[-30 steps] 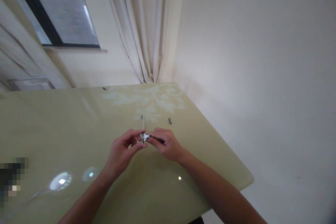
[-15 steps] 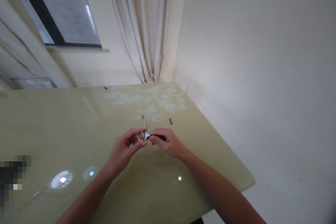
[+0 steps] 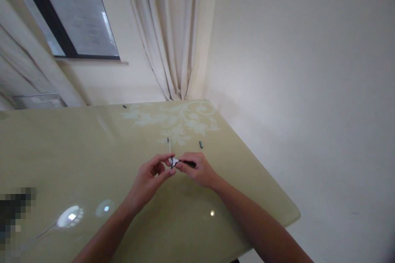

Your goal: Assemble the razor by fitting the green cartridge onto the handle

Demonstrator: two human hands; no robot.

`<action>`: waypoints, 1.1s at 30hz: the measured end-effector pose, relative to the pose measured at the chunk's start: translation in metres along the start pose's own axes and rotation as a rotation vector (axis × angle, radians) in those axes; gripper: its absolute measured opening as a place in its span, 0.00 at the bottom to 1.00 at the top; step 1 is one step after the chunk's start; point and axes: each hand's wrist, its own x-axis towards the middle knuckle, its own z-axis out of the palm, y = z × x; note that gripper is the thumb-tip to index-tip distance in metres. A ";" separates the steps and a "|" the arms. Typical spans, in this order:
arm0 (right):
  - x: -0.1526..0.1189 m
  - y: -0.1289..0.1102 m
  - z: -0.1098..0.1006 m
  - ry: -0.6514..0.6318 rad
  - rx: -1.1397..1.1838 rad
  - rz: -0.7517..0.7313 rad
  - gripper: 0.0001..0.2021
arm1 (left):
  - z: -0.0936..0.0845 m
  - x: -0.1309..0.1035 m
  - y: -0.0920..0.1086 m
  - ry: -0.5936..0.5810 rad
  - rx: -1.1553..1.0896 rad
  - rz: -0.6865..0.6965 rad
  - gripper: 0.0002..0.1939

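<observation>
My left hand [image 3: 153,174] pinches a narrow dark razor cartridge [image 3: 172,162] by its two ends, between thumb and fingertips. My right hand [image 3: 197,168] is closed around the black handle of a razor [image 3: 176,162]. The razor's silver neck points left and meets the cartridge; whether the two are locked together I cannot tell. Just beyond the fingers lies a thin white stick with a dark tip [image 3: 168,143], its near end hidden behind my left fingers. A small dark strip with a greenish face [image 3: 200,144], much like a cartridge, rests beyond my right hand.
The glossy yellow-green table [image 3: 77,152] has a white floral pattern and reflects lights. A small dark piece [image 3: 124,106] lies near its far edge. A pixelated dark patch [image 3: 14,211] covers the lower left. Curtains [image 3: 173,33] and a wall [image 3: 293,90] stand behind and right.
The view has tilted slightly, so the table sits a little lower. My left hand and the cartridge have shifted slightly right, against the razor's neck. Both grips stay the same.
</observation>
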 end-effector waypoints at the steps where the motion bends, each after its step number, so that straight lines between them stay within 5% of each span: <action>1: 0.000 -0.001 -0.001 -0.004 -0.002 0.001 0.18 | 0.000 0.000 0.000 0.008 -0.003 -0.001 0.22; 7: 0.000 -0.001 0.005 0.010 -0.082 0.008 0.16 | 0.008 -0.001 -0.002 0.038 -0.030 -0.031 0.24; 11: 0.004 0.013 0.002 0.114 0.078 0.148 0.14 | 0.014 -0.001 -0.002 0.043 0.025 -0.022 0.31; 14: 0.011 0.033 -0.023 0.342 0.164 0.221 0.18 | 0.011 0.000 -0.006 0.087 0.220 0.005 0.26; 17: 0.015 0.056 -0.059 0.530 -0.010 0.318 0.18 | 0.007 0.000 -0.013 0.100 0.552 0.016 0.20; 22: 0.014 0.081 -0.091 0.484 -0.455 0.575 0.15 | 0.011 -0.001 -0.020 -0.015 0.958 0.017 0.21; 28: 0.021 0.089 -0.082 0.508 -0.621 0.671 0.11 | 0.015 0.004 -0.016 -0.124 1.165 -0.048 0.18; 33: 0.024 0.089 -0.077 0.482 -0.720 0.675 0.10 | 0.012 0.007 -0.020 -0.108 1.149 -0.082 0.16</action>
